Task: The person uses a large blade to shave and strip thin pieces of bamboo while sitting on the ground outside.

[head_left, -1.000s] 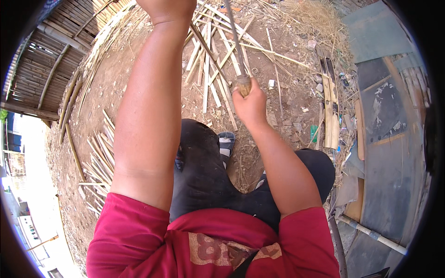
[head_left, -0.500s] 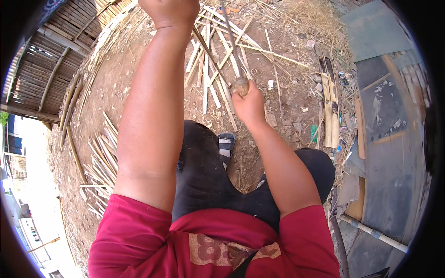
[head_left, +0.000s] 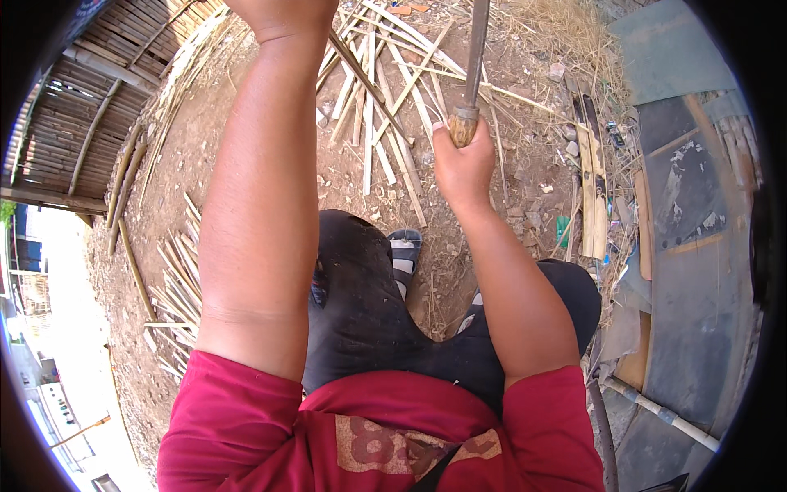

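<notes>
My right hand [head_left: 466, 164] is closed round the wooden handle [head_left: 463, 127] of a long-bladed knife. Its dark metal blade [head_left: 477, 57] points up and runs out past the upper edge. At the top left my left hand [head_left: 283, 16] is raised, its fingers cut off by the frame edge. From beside it a thin dark bamboo strip [head_left: 369, 82] slants down to the right, seemingly held in that hand. Beyond, on the dirt, lies a loose pile of pale split bamboo strips [head_left: 366, 123]. The knife blade and this strip stand apart.
More bamboo strips [head_left: 176, 283] lie fanned out by my left side. A woven bamboo wall [head_left: 90, 123] stands at the far left. To the right are split bamboo pieces [head_left: 590, 189], dry straw [head_left: 574, 33] and dark sheet panels [head_left: 689, 312]. My sandalled foot [head_left: 403, 254] rests on the ground.
My right hand has moved right and slightly up, with the knife blade now tilted to the right. My left hand has shifted a little left and up, and the dark strip has changed its slant.
</notes>
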Available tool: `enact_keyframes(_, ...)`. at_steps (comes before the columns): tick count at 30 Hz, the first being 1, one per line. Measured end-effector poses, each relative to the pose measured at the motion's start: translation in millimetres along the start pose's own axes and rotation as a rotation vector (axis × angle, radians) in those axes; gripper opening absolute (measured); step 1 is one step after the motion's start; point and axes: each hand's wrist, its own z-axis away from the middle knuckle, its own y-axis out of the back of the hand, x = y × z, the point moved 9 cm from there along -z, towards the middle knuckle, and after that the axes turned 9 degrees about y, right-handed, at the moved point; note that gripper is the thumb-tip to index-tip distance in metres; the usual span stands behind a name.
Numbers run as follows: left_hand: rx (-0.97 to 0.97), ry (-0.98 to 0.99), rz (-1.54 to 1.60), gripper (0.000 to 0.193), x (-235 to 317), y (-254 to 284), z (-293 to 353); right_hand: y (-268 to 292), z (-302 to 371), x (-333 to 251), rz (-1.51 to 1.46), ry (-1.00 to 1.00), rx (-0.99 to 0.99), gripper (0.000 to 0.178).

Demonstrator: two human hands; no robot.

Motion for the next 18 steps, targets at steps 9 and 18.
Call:
enact_keyframes(9,0.002,0.036,0.017,0.061,-3.3,11.6,-4.7,-16.8,8.0,40.1,0.104,-0.225,-0.199,0.028)
enact_keyframes(18,0.004,0.039,0.071,0.061,-5.4,-5.1,-3.0,-52.7,58.8,105.4,0.493,-0.285,-0.6,0.043)
